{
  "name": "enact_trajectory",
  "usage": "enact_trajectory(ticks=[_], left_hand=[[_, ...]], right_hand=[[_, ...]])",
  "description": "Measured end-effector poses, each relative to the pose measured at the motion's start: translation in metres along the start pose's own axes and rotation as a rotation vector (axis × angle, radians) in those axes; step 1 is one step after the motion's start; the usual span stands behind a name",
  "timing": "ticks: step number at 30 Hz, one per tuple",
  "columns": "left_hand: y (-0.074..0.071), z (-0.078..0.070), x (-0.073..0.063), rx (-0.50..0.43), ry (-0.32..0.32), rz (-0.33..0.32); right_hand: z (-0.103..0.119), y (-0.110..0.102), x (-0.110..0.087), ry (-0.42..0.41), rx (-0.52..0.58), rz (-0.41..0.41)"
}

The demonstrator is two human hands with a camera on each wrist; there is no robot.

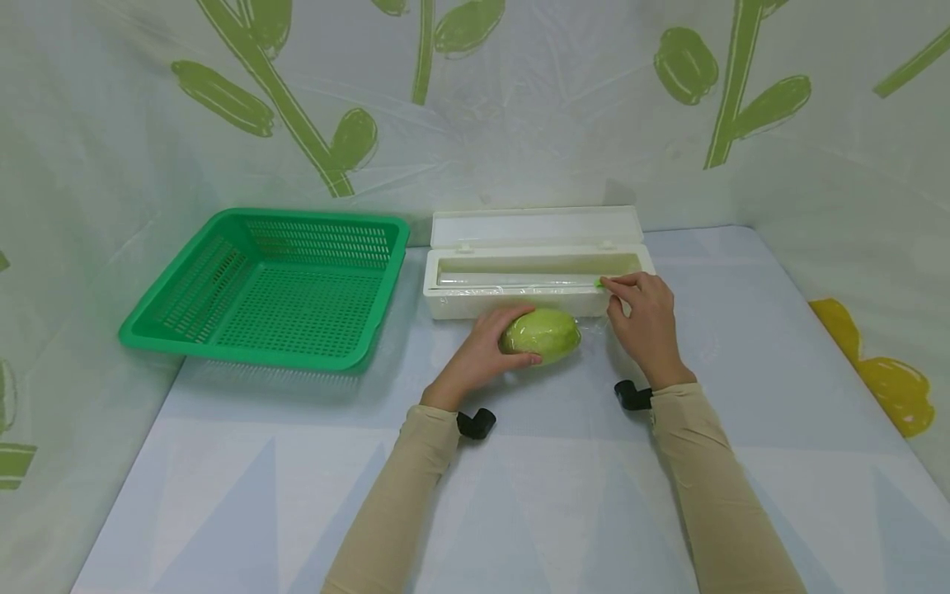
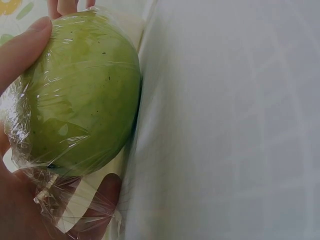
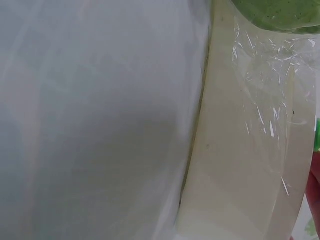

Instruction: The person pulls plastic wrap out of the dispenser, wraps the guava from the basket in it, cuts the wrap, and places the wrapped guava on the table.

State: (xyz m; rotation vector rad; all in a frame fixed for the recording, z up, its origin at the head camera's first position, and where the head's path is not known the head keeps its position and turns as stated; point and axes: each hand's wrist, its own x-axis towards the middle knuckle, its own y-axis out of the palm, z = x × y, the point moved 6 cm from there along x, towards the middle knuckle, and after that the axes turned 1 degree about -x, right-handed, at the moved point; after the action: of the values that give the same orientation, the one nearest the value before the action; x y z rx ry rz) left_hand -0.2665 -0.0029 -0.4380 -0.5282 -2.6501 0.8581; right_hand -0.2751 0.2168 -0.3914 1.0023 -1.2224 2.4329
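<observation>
A green oval fruit (image 1: 542,336), like a small melon, is wrapped in clear cling film (image 2: 65,135) and lies in front of a white cling film dispenser (image 1: 475,308). My left hand (image 1: 486,346) grips the fruit from its left side, thumb in front and fingers behind. Film stretches from the fruit over the dispenser's front edge. The dispenser's lid (image 1: 534,228) stands raised at the back, and a film roll (image 1: 512,279) lies inside. At the dispenser's right end, my right hand (image 1: 647,318) pinches a small green slider (image 1: 599,283) between thumb and fingers.
A green plastic basket (image 1: 297,361) stands at the left of the table (image 1: 534,495), partly over its left edge. Behind the table hangs a pale sheet (image 1: 534,107) with a green plant print. Both wrists wear black camera mounts.
</observation>
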Motion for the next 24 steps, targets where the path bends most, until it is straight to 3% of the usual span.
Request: enact_trajectory(ticks=[24], left_hand=[[-0.0001, -0.0011, 0.0000, 0.007, -0.002, 0.011]], right_hand=[[0.0043, 0.0031, -0.0005, -0.026, 0.011, 0.028]])
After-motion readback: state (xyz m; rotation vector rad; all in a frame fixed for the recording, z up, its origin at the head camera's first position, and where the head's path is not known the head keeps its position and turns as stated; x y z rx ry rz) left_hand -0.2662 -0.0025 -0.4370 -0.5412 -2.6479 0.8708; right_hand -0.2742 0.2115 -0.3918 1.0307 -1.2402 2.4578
